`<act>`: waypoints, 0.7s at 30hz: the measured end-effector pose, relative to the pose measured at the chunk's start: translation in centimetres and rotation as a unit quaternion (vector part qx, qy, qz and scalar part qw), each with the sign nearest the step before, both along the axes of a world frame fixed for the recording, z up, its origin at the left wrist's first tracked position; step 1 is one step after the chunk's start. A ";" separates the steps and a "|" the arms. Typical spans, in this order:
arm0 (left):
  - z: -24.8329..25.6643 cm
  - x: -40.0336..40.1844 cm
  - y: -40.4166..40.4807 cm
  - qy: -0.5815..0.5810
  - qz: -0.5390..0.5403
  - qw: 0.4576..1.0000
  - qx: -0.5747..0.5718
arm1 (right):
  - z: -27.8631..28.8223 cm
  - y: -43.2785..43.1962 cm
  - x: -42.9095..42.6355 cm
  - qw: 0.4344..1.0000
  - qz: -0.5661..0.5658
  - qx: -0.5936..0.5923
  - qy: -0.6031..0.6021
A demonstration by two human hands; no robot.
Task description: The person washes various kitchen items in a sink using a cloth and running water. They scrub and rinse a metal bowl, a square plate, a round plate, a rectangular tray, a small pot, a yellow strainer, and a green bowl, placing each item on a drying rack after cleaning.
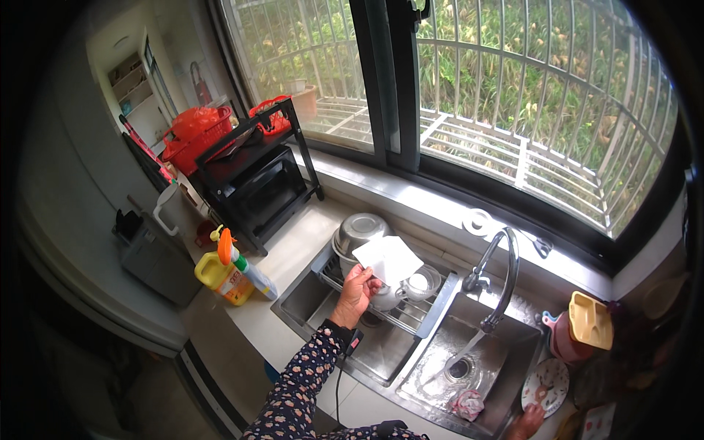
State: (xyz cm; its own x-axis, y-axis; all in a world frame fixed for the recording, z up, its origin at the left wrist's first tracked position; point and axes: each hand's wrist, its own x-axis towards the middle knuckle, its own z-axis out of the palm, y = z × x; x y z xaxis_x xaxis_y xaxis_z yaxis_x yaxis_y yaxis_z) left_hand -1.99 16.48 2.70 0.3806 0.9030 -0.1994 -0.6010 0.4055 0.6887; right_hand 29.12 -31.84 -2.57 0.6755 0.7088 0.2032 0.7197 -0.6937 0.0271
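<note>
My left hand (356, 291) grips a glossy white square dish (389, 258) by its near corner. It holds the dish above the metal drying rack (410, 322) that spans the left sink basin (379, 357). Under and beside the dish, a glass cup (421, 283) and an upturned metal pot (363, 228) sit on the rack. At the lower right, my right hand (528, 422) has its fingers on the near rim of a round patterned plate (544, 388), beside the right basin (498, 368); its thumb is hidden.
Water runs from the curved faucet (509, 275) into the right basin, where a crumpled pink-and-white cloth (467, 405) lies. A yellow jug (223, 275) and a spray bottle (250, 269) stand on the left counter. A black shelf (258, 170) stands behind them. A yellow divided tray (591, 319) leans at the right.
</note>
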 end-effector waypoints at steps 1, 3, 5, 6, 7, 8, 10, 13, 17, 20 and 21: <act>0.3 -0.1 1.1 -0.008 0.010 1.000 0.008 | -0.2 0.0 0.0 1.000 0.000 -0.004 -0.006; 0.5 -0.2 3.6 -0.012 0.024 1.000 0.015 | -0.5 -0.1 0.1 1.000 0.000 -0.011 -0.019; 0.3 -0.4 6.1 -0.004 0.044 0.999 -0.003 | -0.8 -0.2 0.1 1.000 -0.010 -0.009 -0.015; 0.0 -0.5 7.2 0.001 0.045 0.999 0.004 | -1.0 -0.2 0.1 1.000 -0.015 -0.008 -0.012; -0.3 -0.6 8.3 0.017 0.061 0.998 -0.004 | -1.1 -0.2 0.1 1.000 -0.016 -0.010 -0.014; -0.6 -0.7 9.4 0.028 0.072 0.997 -0.017 | -1.2 -0.3 0.1 1.000 -0.018 -0.011 -0.016; -1.3 -0.8 11.0 0.032 0.068 0.997 -0.009 | -1.3 -0.3 0.2 0.999 -0.022 -0.019 -0.019; -2.0 -0.8 12.6 0.054 0.083 0.995 -0.011 | -1.6 -0.4 0.3 0.999 -0.028 -0.032 -0.022; -2.1 -0.5 13.8 0.088 0.113 0.989 -0.033 | -1.8 -0.4 0.3 0.998 -0.031 -0.035 -0.034; -1.8 -0.4 14.3 0.119 0.119 0.986 -0.012 | -1.8 -0.4 0.3 0.998 -0.031 -0.032 -0.045; -1.6 -0.4 14.5 0.140 0.121 0.983 -0.010 | -1.8 -0.4 0.2 0.998 -0.031 -0.031 -0.047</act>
